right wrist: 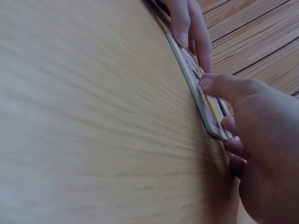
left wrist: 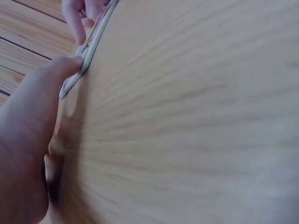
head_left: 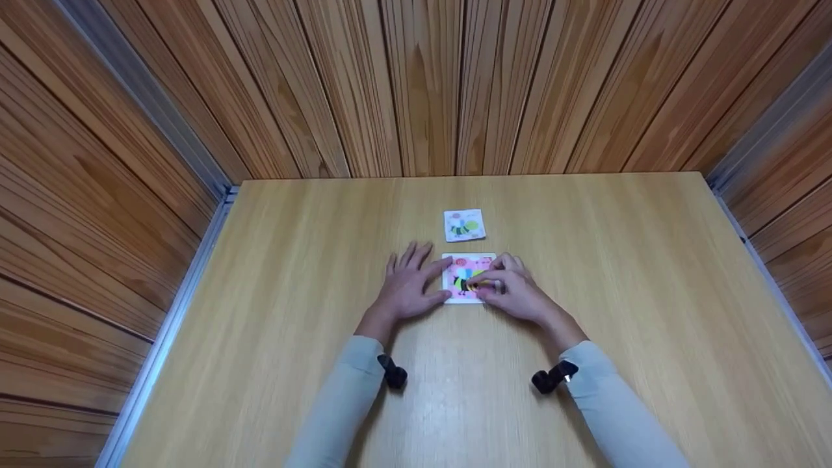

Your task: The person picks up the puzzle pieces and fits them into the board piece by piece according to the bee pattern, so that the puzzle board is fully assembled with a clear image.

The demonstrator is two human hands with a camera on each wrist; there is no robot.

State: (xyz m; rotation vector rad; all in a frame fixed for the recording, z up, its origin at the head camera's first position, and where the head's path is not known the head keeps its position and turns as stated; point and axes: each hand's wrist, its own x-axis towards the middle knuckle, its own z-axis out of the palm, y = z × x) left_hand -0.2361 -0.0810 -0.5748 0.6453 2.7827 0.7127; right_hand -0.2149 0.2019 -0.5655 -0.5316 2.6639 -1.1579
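Note:
A small square puzzle board (head_left: pixel 463 298) lies flat on the table, with a pink picture of a yellow-and-black bee and a white border. My left hand (head_left: pixel 411 289) lies at its left side, fingers spread, with thumb and index fingertips on the border; the left wrist view shows the thumb (left wrist: pixel 70 66) resting on the edge. Over the board's right half, my right hand (head_left: pixel 517 290) bends its fingers and pinches a small yellow-and-black puzzle piece (head_left: pixel 474 286) at the bee's body. In the right wrist view the right thumb (right wrist: pixel 224 86) covers much of that spot.
A square card (head_left: pixel 464 225) with a paler bee picture lies just beyond the board. The wooden table (head_left: pixel 312 260) ends at a wood-panelled wall (head_left: pixel 422 84) at the back, with more panels and metal rails at the sides. Each wrist carries a small black camera.

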